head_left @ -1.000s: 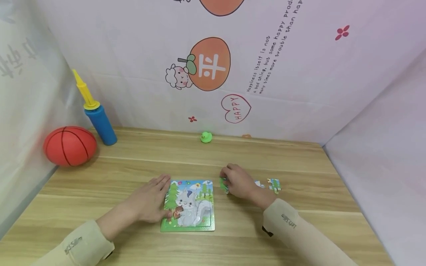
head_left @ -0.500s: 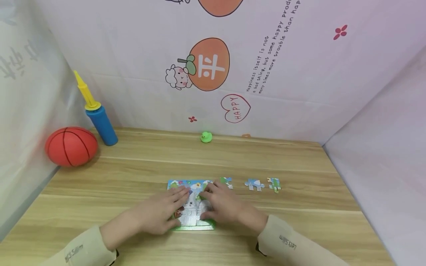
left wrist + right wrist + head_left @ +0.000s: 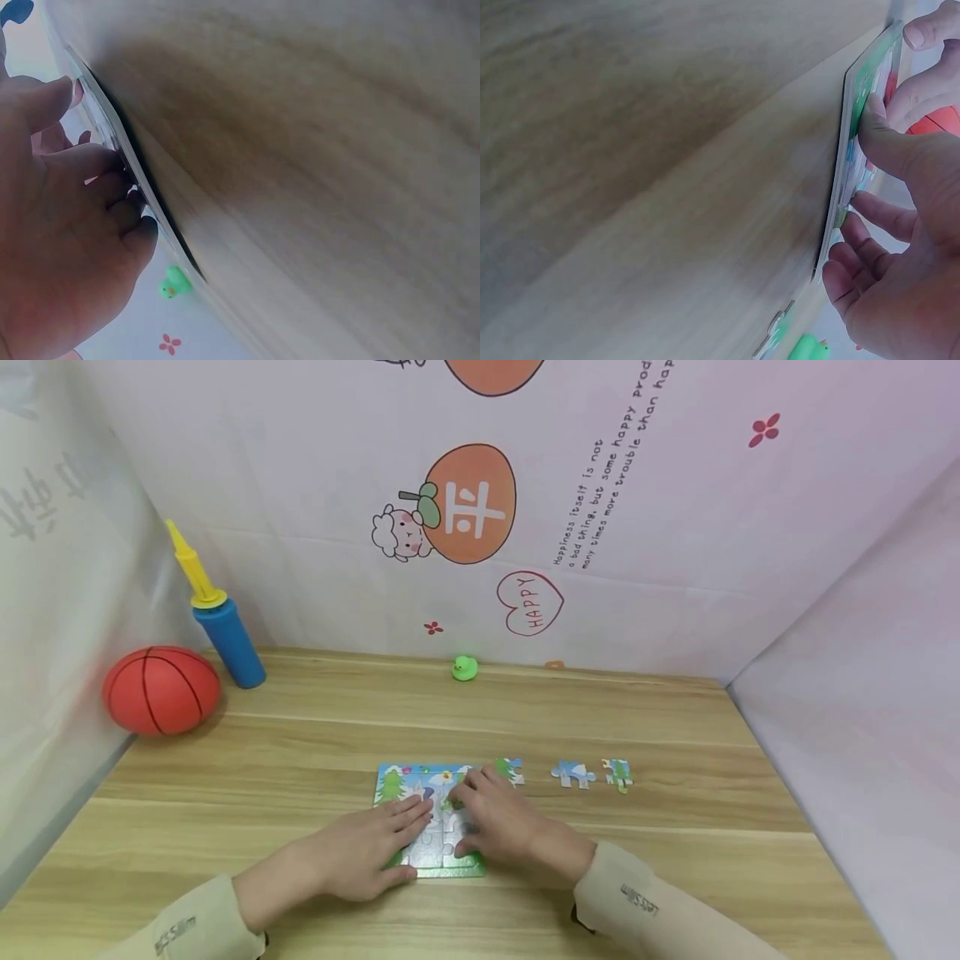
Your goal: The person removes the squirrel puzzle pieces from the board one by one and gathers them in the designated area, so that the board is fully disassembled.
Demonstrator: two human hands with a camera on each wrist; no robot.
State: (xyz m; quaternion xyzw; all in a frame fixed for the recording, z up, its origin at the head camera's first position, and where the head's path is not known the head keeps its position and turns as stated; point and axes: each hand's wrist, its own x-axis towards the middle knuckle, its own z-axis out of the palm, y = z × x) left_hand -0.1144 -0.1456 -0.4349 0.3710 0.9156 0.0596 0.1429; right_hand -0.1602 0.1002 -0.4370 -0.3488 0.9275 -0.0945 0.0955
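A square jigsaw puzzle (image 3: 390, 787) with a cartoon squirrel scene and green border lies on the table. My left hand (image 3: 367, 852) rests over its left side, fingers extended together across the picture, thumb by the lower edge. From the other side my right hand (image 3: 502, 818) reaches over the right part, thumb apart and fingers bent. In the right wrist view, the fingertips (image 3: 855, 201) meet the puzzle beside a small green bit (image 3: 843, 217); I cannot tell whether they pinch a piece. Loose puzzle pieces lie to the right: a green one (image 3: 512, 770), a blue-white one (image 3: 573, 774) and another (image 3: 618, 774).
A small green toy duck (image 3: 465, 668) sits at the back of the wooden table (image 3: 315, 710). At the back left stand a red ball (image 3: 161, 692) and a blue pump (image 3: 231, 643) with a yellow top. Printed cloth (image 3: 330, 577) walls in the table.
My right hand has come left from the loose pieces onto the puzzle, uncovering them. My left hand has slid right, from the puzzle's left edge onto the picture.
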